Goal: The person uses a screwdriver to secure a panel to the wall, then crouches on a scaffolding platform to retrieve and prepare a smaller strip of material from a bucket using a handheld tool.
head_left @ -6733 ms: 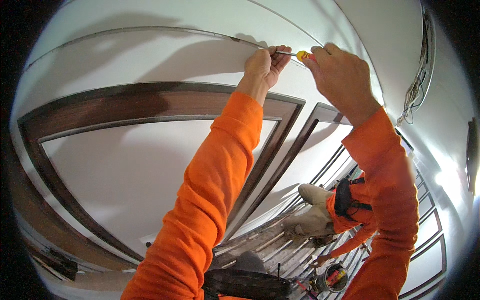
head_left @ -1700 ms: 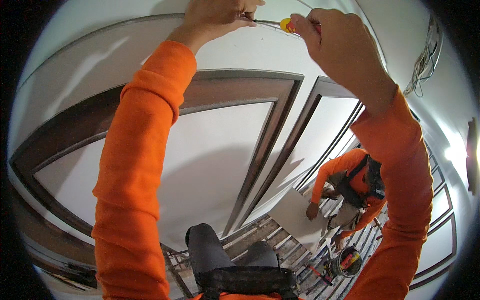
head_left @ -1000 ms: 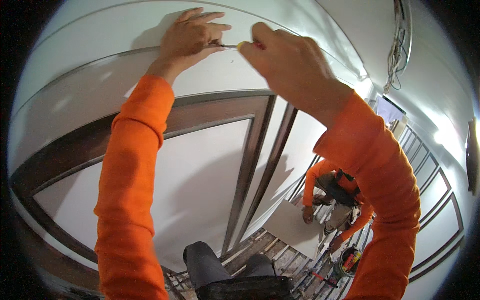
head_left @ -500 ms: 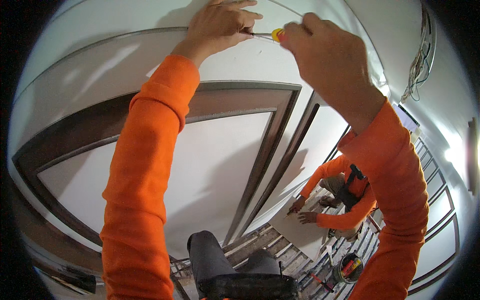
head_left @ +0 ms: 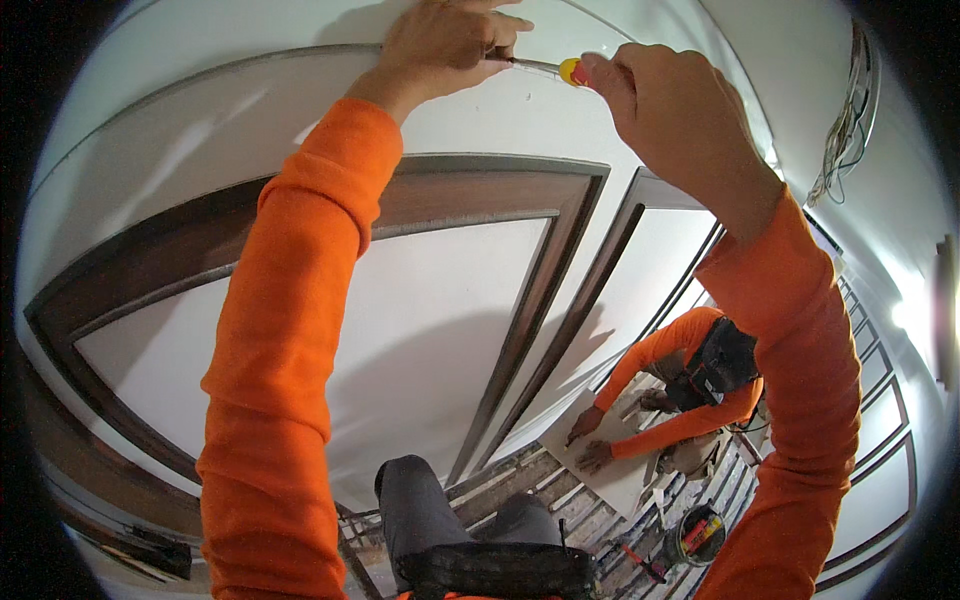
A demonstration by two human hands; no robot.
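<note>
My right hand is closed round the yellow-and-red handle of a screwdriver, held level high up by the white wall. Its thin metal shaft points left, and the tip meets the fingers of my left hand. That hand is against the wall, at the end of a thin dark trim line. One left finger sticks out to the right while the others are bent in near the screwdriver tip. Whatever they pinch is too small and hidden to make out.
Below are brown-framed white panels. At lower right a co-worker in orange sleeves crouches on a slatted platform, both hands on a flat board. Near them are a black bucket and a red-handled tool. Loose wires hang at upper right.
My right hand and the screwdriver have shifted slightly right and down, showing more shaft. The left hand is nearly still. The co-worker has bent further over the board, hands shifted on it.
</note>
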